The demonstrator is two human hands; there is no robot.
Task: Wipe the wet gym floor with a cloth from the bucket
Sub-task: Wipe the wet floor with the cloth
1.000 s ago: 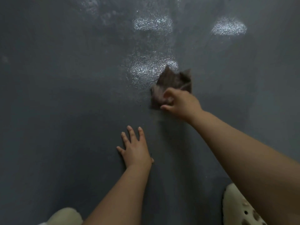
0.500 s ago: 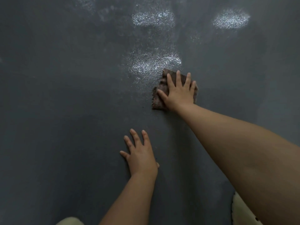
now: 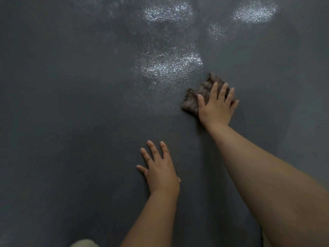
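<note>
Across the dark grey gym floor, wet patches shone with a fine pebbled texture. Just beside the nearest patch, the right hand pressed a brown cloth flat, fingers straight and spread. Nearer, the left hand rested on the floor, fingers released.

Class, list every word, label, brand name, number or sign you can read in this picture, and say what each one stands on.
None: no readable text shows anywhere.
The floor, the cloth, the right hand and the left hand bear no print.
The bright patches are shine, not writing.
</note>
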